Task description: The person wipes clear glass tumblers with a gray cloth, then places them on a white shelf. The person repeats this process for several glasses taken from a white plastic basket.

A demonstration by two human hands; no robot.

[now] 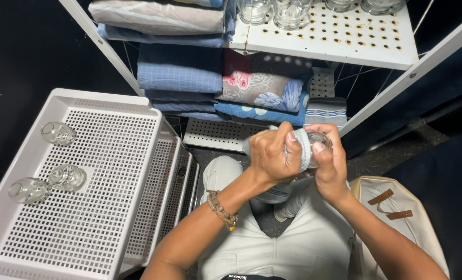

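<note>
Right now I see the glass (322,142) at centre frame, gripped in my right hand (330,166), while my left hand (272,155) is closed on a cloth (302,148) pressed into it: wiping, I judge. Next calls for turning it steadily. At nine o'clock, three glasses (58,133) lie in a white tray (112,171); at twelve, shelves (345,36) with folded linens (182,67).

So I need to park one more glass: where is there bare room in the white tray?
The white tray is bare across its middle and right side, bordered left by three glasses along the left rim. The shelf above is bare in front; glasses crowd its back edge.
</note>
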